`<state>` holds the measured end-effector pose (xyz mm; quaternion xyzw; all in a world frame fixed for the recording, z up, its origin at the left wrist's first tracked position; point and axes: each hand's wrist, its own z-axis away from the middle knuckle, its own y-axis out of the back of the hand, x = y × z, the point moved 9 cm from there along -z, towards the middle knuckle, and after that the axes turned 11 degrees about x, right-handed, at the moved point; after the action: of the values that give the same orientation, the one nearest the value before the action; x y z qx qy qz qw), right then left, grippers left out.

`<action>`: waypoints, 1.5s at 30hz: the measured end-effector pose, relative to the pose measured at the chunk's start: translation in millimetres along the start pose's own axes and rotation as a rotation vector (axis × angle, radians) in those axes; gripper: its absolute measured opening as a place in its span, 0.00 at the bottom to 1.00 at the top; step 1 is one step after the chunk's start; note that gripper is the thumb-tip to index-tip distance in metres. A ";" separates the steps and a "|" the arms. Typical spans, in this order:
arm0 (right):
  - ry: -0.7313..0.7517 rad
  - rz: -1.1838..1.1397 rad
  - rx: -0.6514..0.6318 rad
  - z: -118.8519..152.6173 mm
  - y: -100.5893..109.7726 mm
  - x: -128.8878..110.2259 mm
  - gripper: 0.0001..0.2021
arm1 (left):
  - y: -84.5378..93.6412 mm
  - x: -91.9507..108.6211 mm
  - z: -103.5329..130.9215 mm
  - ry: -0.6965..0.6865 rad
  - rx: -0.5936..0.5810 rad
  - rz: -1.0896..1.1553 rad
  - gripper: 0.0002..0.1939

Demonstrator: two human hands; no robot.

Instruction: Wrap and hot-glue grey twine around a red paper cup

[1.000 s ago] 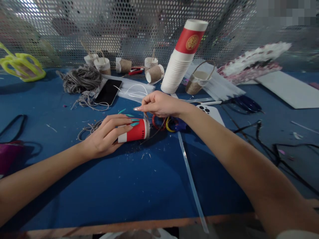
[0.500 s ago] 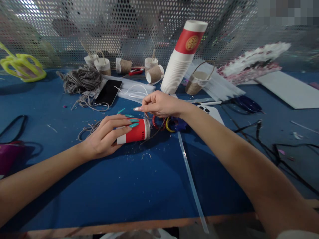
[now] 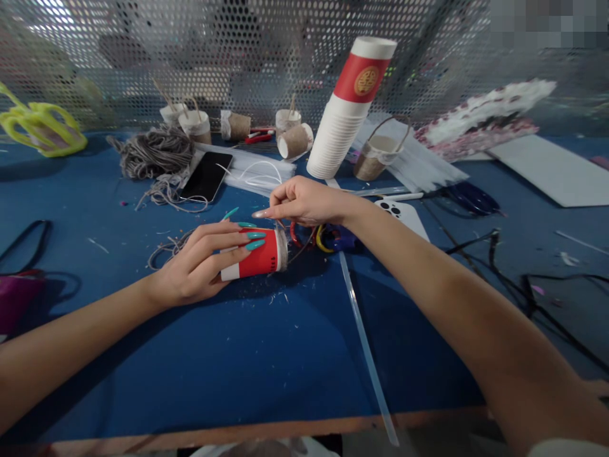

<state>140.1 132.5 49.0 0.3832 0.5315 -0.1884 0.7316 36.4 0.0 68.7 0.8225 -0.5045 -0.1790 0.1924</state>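
A red and white paper cup [image 3: 263, 257] lies on its side, its rim end to the right. My left hand [image 3: 200, 260], with long turquoise nails, is closed over the cup and holds it against the table. Grey cord [image 3: 283, 249] is wound around the rim end. Just above that end, my right hand [image 3: 304, 202] pinches a thin strand of the cord between thumb and fingers; the fingertips partly hide it. A loose length of cord [image 3: 169, 246] trails behind my left hand. Scissors with red and yellow finger loops [image 3: 325, 238] lie under my right wrist.
A tall leaning stack of paper cups [image 3: 340, 120] stands behind my hands. Grey yarn [image 3: 155, 152], a black phone [image 3: 208, 178], several small cord-wrapped baskets [image 3: 375, 158] and a white phone [image 3: 404, 218] surround it. A clear glue stick [image 3: 366, 343] reaches past the table's front edge.
The cup has turned slightly, its rim end edging a little to the right. My right hand stays almost in place, still pinching by the rim.
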 end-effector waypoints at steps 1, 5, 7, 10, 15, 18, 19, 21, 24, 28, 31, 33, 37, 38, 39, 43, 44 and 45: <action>-0.002 0.001 -0.002 0.2 -0.4 0.0 0.16 | -0.2 0.1 0.5 -0.002 -0.002 0.003 0.25; -0.004 0.005 -0.011 0.7 -1.6 0.7 0.18 | -0.3 0.9 1.4 -0.010 0.001 0.025 0.24; -0.006 0.013 -0.019 0.7 -2.4 1.4 0.18 | 0.8 1.1 1.3 -0.011 0.011 0.031 0.24; -0.013 0.023 -0.024 0.4 -3.0 2.2 0.17 | 1.0 1.1 1.5 -0.009 0.004 0.034 0.24; -0.027 0.019 -0.028 0.6 -3.8 2.4 0.16 | 1.9 0.7 2.8 -0.005 -0.001 0.054 0.23; -0.025 0.028 -0.021 0.4 -3.2 3.7 0.16 | 2.2 -0.8 3.7 0.008 0.000 0.044 0.24; -0.025 0.030 -0.020 0.3 -3.0 4.3 0.16 | 2.2 -1.5 3.8 0.015 0.001 0.038 0.24; -0.023 0.031 -0.025 0.1 -2.8 5.4 0.16 | 2.3 -2.2 3.8 0.022 0.006 0.029 0.24; -0.021 0.032 -0.030 -0.2 -1.4 6.3 0.16 | 1.6 -0.9 3.4 0.009 0.007 0.042 0.24; 0.004 0.023 -0.029 0.4 2.1 2.4 0.18 | 1.5 -1.5 2.3 0.011 0.008 0.030 0.22; 0.036 -0.001 -0.017 2.9 5.4 -4.8 0.19 | 1.5 -1.2 1.9 0.011 -0.002 0.015 0.23; 0.045 -0.011 -0.001 5.0 7.7 -9.1 0.19 | 0.1 -0.5 1.9 0.008 -0.020 0.009 0.25; 0.048 -0.002 0.030 6.9 9.9 -14.2 0.18 | -3.9 -0.2 1.3 0.009 -0.050 -0.013 0.32; 0.049 0.003 0.045 6.6 10.5 -14.8 0.17 | -4.8 -0.8 0.9 0.016 -0.054 -0.020 0.33; 0.050 0.004 0.062 6.0 11.3 -15.2 0.17 | -6.1 -1.5 0.3 0.025 -0.062 -0.030 0.35; 0.049 -0.061 0.144 4.7 16.4 -18.4 0.14 | -10.8 -9.1 -1.5 0.102 -0.094 -0.115 0.36; 0.045 -0.098 0.158 5.2 17.5 -19.7 0.13 | -12.1 -11.9 -1.2 0.132 -0.103 -0.136 0.36; 0.039 -0.139 0.170 6.0 18.5 -21.2 0.11 | -13.4 -14.9 -0.6 0.163 -0.114 -0.151 0.36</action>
<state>148.8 137.0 76.1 0.4096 0.5529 -0.2755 0.6713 40.6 19.0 64.0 0.8578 -0.4126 -0.1537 0.2651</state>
